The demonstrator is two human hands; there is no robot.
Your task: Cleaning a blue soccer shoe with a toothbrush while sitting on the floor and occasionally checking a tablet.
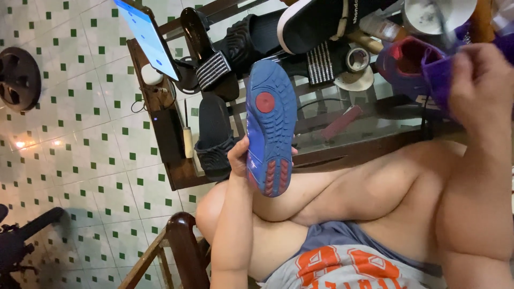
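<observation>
My left hand (237, 158) grips a blue sports shoe (270, 128) by its side, holding it up with the sole facing me; the sole has a red round patch and red tread at the heel. My right hand (482, 80) is raised at the upper right, closed on a purple cloth (438, 75). Just beside that cloth, a second shoe with a red inside (407, 59) lies on the glass-topped table (375, 128). My bare crossed legs fill the space between the two hands.
On the table lie several black sandals and slippers (214, 134), a lit tablet (147, 37) propped at the left, a tape roll (357, 59) and a black box (167, 134). A wooden chair arm (184, 246) is below. The floor is green-dotted white tile.
</observation>
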